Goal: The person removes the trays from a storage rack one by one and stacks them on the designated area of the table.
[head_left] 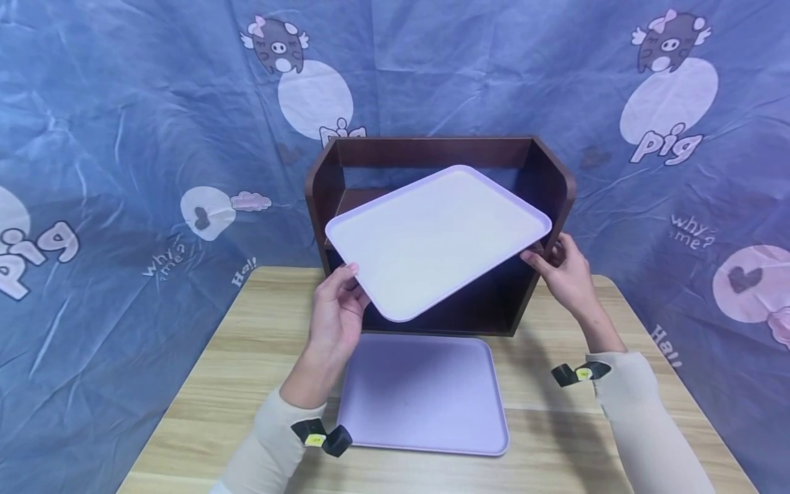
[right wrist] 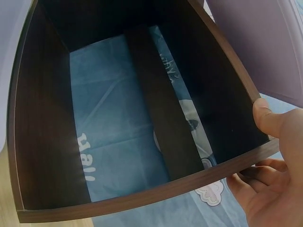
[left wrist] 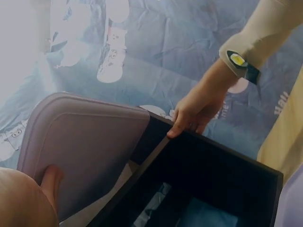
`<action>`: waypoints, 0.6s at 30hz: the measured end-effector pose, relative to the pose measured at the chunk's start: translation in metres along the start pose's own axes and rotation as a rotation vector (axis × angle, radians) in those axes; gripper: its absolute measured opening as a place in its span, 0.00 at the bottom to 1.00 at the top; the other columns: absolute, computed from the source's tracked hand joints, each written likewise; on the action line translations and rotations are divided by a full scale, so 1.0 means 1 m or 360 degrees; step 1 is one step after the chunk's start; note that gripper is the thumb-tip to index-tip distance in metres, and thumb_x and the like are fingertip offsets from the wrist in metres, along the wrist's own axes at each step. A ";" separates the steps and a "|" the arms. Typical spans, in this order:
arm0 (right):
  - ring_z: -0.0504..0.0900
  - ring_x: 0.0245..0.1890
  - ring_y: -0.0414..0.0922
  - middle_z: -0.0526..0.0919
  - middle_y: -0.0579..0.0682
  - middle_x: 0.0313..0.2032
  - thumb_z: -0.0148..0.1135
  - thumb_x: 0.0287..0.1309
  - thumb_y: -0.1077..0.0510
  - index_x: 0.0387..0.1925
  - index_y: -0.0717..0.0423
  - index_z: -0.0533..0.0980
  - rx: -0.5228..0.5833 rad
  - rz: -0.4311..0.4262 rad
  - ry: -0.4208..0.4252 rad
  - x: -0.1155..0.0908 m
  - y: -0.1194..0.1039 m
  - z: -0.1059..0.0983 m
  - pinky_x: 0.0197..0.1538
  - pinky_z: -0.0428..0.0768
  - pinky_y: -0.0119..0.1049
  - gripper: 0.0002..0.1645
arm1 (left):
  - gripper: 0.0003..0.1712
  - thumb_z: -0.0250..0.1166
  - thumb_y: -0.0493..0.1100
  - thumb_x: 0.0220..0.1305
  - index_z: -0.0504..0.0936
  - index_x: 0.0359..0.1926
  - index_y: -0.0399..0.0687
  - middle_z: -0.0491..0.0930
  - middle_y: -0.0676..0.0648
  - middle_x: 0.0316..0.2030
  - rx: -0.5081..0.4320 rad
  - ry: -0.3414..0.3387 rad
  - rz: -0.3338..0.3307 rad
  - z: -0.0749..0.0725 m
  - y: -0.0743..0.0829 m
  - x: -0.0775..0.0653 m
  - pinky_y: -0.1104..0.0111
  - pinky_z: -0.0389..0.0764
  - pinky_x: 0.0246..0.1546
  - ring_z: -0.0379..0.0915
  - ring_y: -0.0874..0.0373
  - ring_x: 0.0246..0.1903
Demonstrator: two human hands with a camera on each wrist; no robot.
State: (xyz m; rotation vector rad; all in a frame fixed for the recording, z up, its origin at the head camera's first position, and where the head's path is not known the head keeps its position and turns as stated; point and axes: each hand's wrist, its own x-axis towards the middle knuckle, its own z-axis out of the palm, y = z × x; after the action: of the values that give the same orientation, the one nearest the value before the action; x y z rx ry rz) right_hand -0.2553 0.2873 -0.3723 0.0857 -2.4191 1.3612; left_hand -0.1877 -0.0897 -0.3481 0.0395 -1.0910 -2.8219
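Observation:
A pale lilac tray is held up, tilted, before the upper part of a dark brown wooden shelf unit. My left hand grips it by its near left edge, thumb on the top face and fingers beneath. In the left wrist view the raised tray shows its underside. My right hand holds the shelf's right side panel. In the right wrist view the thumb of my right hand presses the front edge at the middle board, and its fingers curl round the outer side of the shelf.
A second lilac tray lies flat on the light wood table, in front of the shelf. Blue cloth with pig prints hangs behind and at both sides. The lower compartment's open back shows the cloth.

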 end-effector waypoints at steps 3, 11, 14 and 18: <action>0.78 0.44 0.18 0.87 0.45 0.52 0.72 0.69 0.48 0.68 0.59 0.67 -0.0017 -0.0011 0.0011 0.000 0.000 0.000 0.46 0.77 0.12 0.36 | 0.10 0.56 0.34 0.71 0.84 0.37 0.45 0.90 0.51 0.31 0.0008 -0.0005 -0.0013 -0.003 0.003 0.001 0.72 0.90 0.37 0.87 0.60 0.31; 0.77 0.46 0.18 0.87 0.61 0.58 0.68 0.71 0.55 0.69 0.66 0.66 -0.0036 -0.0049 0.0027 -0.002 0.002 0.000 0.49 0.76 0.10 0.34 | 0.09 0.55 0.36 0.73 0.82 0.38 0.47 0.90 0.53 0.30 0.0035 -0.0059 -0.0024 -0.011 0.011 0.004 0.75 0.87 0.34 0.86 0.62 0.30; 0.77 0.49 0.21 0.81 0.70 0.64 0.66 0.71 0.57 0.70 0.67 0.66 -0.0054 -0.0046 0.0031 -0.002 0.002 -0.001 0.50 0.75 0.10 0.34 | 0.09 0.56 0.37 0.73 0.82 0.39 0.47 0.89 0.53 0.31 0.0026 -0.0074 -0.0030 -0.014 0.014 0.006 0.75 0.86 0.34 0.86 0.63 0.30; 0.75 0.45 0.26 0.81 0.70 0.61 0.65 0.69 0.59 0.71 0.67 0.67 -0.0137 -0.0043 0.0060 -0.002 0.000 -0.001 0.46 0.72 0.15 0.34 | 0.10 0.55 0.37 0.73 0.83 0.40 0.47 0.89 0.53 0.32 0.0051 -0.0111 -0.0011 -0.017 0.018 0.008 0.74 0.86 0.37 0.86 0.63 0.31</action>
State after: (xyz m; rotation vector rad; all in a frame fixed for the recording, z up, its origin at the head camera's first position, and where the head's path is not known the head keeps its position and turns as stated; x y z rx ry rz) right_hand -0.2535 0.2884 -0.3726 0.0695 -2.4323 1.2345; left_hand -0.1927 -0.1157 -0.3486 -0.0526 -1.1527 -2.8315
